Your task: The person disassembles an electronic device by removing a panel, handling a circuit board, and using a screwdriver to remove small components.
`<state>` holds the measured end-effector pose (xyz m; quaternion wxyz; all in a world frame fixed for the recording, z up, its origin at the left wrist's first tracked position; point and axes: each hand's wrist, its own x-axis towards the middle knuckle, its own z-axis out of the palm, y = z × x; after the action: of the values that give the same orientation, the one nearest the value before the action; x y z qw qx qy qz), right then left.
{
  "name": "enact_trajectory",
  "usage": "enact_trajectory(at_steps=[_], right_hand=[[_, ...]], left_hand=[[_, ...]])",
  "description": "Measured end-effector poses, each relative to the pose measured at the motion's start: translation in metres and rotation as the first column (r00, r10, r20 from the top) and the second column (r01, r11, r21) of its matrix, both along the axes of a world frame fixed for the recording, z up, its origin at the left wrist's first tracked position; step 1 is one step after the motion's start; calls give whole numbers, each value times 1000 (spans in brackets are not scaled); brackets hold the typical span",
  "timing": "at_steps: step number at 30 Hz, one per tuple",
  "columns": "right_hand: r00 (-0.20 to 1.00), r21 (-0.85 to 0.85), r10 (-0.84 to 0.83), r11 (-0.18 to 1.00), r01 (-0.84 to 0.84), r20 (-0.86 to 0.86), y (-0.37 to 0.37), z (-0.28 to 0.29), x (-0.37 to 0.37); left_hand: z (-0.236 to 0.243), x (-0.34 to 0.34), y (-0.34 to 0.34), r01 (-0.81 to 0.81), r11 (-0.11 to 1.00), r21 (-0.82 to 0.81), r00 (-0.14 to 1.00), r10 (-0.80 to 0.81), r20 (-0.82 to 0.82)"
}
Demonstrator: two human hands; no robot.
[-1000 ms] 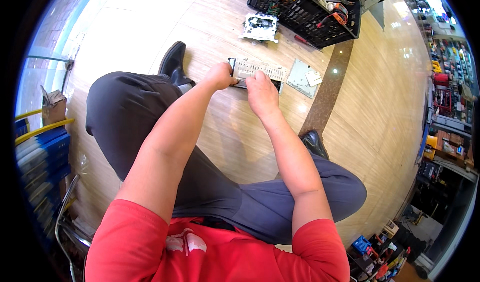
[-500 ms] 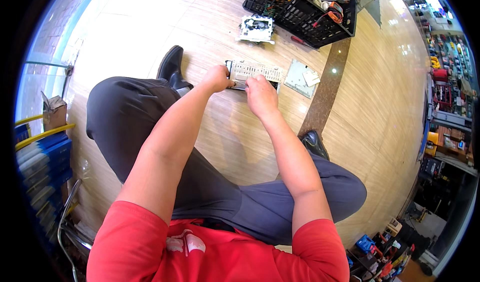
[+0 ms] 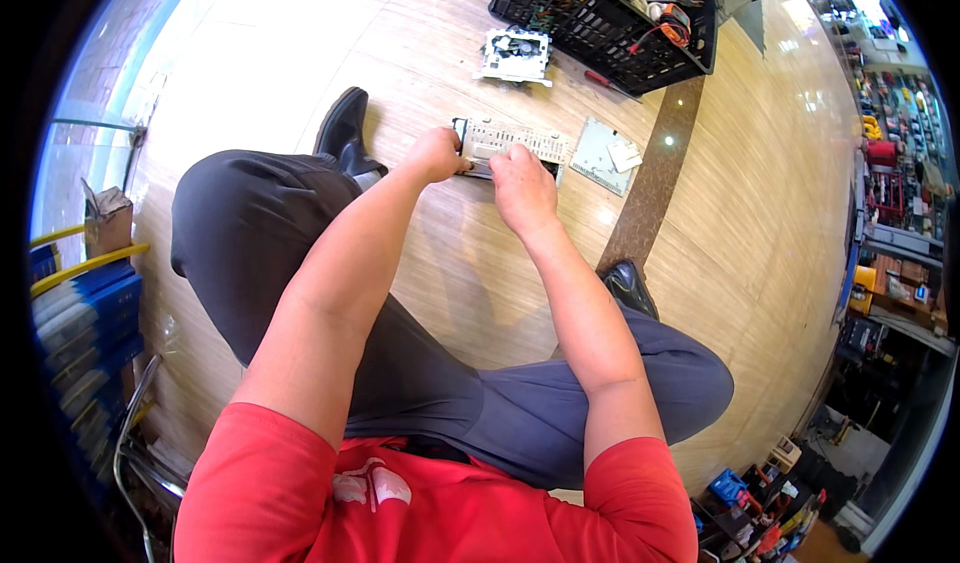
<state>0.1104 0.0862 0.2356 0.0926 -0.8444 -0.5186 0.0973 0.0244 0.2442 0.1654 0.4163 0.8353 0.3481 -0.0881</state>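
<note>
My left hand [image 3: 437, 153] is closed on the left end of a perforated silver metal housing [image 3: 533, 138] lying on the floor between my feet. My right hand [image 3: 522, 188] has curled fingers at the housing's front edge; what they pinch is hidden. A flat grey metal plate [image 3: 593, 158], with a small white piece [image 3: 624, 157] on it, lies right of the housing. Farther forward sits a white-framed mechanism [image 3: 514, 55] with dark parts inside. A red-handled screwdriver [image 3: 600, 80] lies beside it.
A black crate [image 3: 587, 33] holding tools and cables stands at the upper right. Blue stacked items [image 3: 90, 333] and a cardboard box [image 3: 107, 221] are at my left by glass. My boots [image 3: 345, 133] flank the work. Crowded shelving [image 3: 890, 153] lines the far right.
Both hands and the housing stay almost in place, with only slight shifts of the hands and of the view.
</note>
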Motion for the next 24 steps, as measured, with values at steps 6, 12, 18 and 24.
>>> enact_trajectory(at_steps=[6,12,18,24], right_hand=[[990,21,86,996,-88,112,4,5,1],[992,-42,78,996,-74,98,13,9,-2],[990,-147,-76,987,58,-122,11,-2,-2],[982,-57,-108,993,100,-155,3,2,-2]], left_hand=[[8,1,-1,4,1000,-3,999,-4,-51],[1,2,1,13,1000,6,999,-13,-49],[-6,2,1,12,1000,-2,1000,-12,-7],[-4,2,0,39,999,38,999,-39,-15]])
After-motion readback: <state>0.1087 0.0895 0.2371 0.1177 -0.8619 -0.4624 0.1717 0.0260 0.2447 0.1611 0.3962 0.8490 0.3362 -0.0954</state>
